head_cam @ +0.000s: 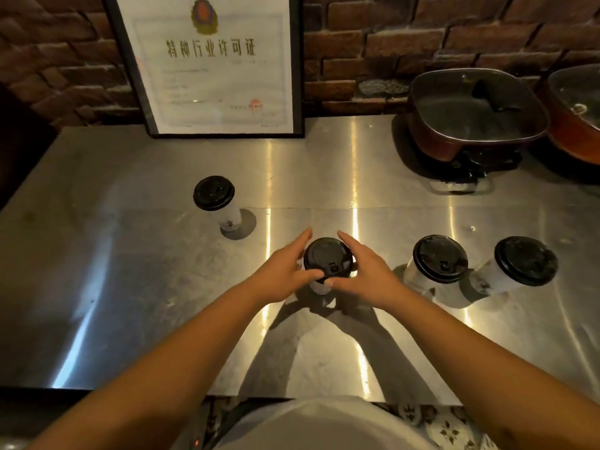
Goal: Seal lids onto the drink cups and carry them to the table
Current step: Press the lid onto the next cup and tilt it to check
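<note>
- Four pale, translucent drink cups with black round plastic lids stand on the brushed steel counter; judging by the hands, the sealing step is on the middle cup, whose black lid sits on top.
- Off to the right, two lidded cups stand just beside each other; a fourth lidded cup stands apart, back left.
- Both bare forearms reach forward from the near edge and converge on the middle cup.
- Left hand cups the lid's left rim, fingers straight past it, thumb pressing the near edge.
- Right hand mirrors it on the right rim, fingers straight, thumb on the near edge.
- Next, I judge, comes even downward pressure round the rim until it seats, then lifting cups for the table; whether this lid is already snapped home cannot be told.
</note>
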